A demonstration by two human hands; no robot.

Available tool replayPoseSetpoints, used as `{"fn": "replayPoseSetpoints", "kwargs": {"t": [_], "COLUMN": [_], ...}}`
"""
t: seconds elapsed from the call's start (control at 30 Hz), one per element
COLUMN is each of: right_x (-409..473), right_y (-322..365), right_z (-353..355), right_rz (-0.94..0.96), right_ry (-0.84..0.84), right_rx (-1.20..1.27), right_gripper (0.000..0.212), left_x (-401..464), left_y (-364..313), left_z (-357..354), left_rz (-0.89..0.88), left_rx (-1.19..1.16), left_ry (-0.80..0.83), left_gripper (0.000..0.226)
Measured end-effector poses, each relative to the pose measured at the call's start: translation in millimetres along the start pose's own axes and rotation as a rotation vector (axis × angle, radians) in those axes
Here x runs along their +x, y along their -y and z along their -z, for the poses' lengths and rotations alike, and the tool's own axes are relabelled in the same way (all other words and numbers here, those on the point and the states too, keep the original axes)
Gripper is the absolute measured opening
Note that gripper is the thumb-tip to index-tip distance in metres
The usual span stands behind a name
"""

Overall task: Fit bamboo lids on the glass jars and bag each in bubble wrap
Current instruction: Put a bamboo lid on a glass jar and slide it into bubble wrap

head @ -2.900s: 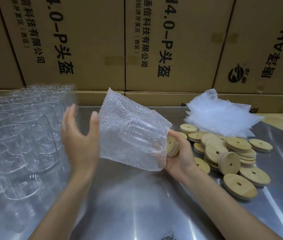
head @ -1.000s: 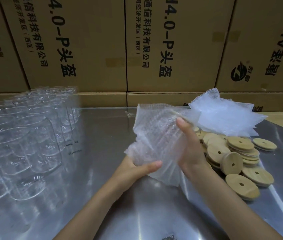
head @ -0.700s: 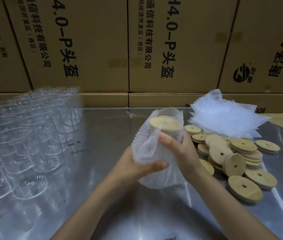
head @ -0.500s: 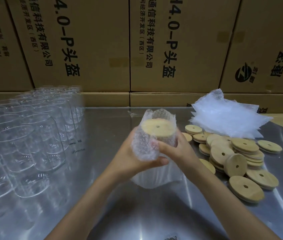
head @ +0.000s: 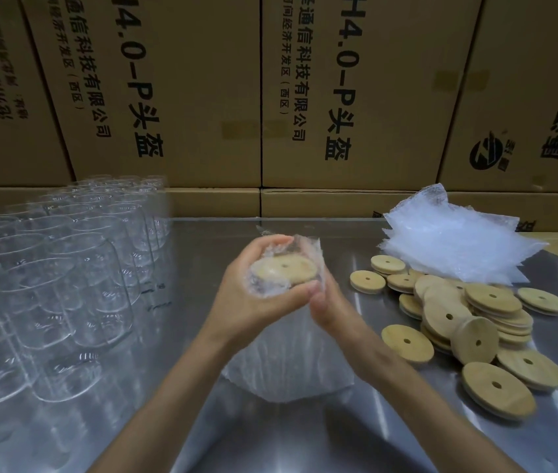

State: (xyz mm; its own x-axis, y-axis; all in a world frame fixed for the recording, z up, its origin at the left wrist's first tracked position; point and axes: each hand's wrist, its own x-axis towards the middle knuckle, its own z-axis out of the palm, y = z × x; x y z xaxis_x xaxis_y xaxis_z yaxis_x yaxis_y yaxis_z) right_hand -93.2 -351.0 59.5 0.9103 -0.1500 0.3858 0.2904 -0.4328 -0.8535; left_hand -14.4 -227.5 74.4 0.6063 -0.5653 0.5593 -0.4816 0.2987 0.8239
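glass under thin bubble wrap (head: 287, 363), the jar (head: 281, 281) likely feels heavy, slick and breakable, so grip its body, not the loose film. it stands mid-table (head: 202, 421), bamboo lid (head: 284, 269) fitted, bag mouth open. left hand (head: 253, 295) wraps its top; right hand (head: 325, 302) pinches wrap beside it. left of it, unlidded jars (head: 66, 285); right, spare lids (head: 458, 319).

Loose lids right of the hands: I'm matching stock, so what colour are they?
Pale tan bamboo lids, each with a dark centre hole; head view.
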Motion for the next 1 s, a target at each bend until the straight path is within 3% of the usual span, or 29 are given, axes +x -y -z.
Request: {"fn": "replayPoseSetpoints", "kwargs": {"t": [0.07,0.17,0.27,0.4,0.5,0.57,0.7,0.83,1.0], "right_x": [-6.2,-11.0,1.2,21.7,39.4,50.6,64.7,72.1,74.7], "right_y": [-9.0,-31.7,-50.3,-63.8,-69.0,-75.3,-80.6,-90.7,-102.9], "right_z": [-8.0,-23.2,-36.3,-39.8,-39.2,-41.1,-44.6,-44.2,-47.6], "right_rz": [0.028,0.019,-0.025,0.003,-0.005,-0.043,-0.114,-0.151,-0.201], "right_ry": [-0.02,-0.109,-0.25,-0.385,-0.449,-0.442,-0.366,-0.296,-0.193], "right_rx": [-0.024,-0.121,-0.102,0.037,0.064,0.058,-0.083,-0.189,-0.284], "right_gripper": [0.109,0.103,0.092,0.082,0.081,0.08,0.077,0.099,0.092], "left_x": [4.3,15.3,22.2,21.2,15.4,15.5,33.1,69.2,127.2], "left_y": [-0.2,-2.7,0.3,24.2,53.5,75.2,110.3,139.2,179.6], "left_z": [-0.6,1.2,-1.8,0.9,3.5,4.4,11.6,38.8,79.7], "left_rz": [-0.028,-0.046,-0.042,0.037,0.175,0.217,0.147,0.169,0.186], "left_rx": [0.015,0.042,0.108,0.128,0.237,0.203,0.224,0.263,0.355], "left_ry": [-0.104,-0.244,-0.262,-0.25,-0.21,-0.206,-0.299,-0.384,-0.489], "left_gripper": [0.054,0.051,0.075,0.126,0.14,0.133,0.083,0.09,0.088]}}
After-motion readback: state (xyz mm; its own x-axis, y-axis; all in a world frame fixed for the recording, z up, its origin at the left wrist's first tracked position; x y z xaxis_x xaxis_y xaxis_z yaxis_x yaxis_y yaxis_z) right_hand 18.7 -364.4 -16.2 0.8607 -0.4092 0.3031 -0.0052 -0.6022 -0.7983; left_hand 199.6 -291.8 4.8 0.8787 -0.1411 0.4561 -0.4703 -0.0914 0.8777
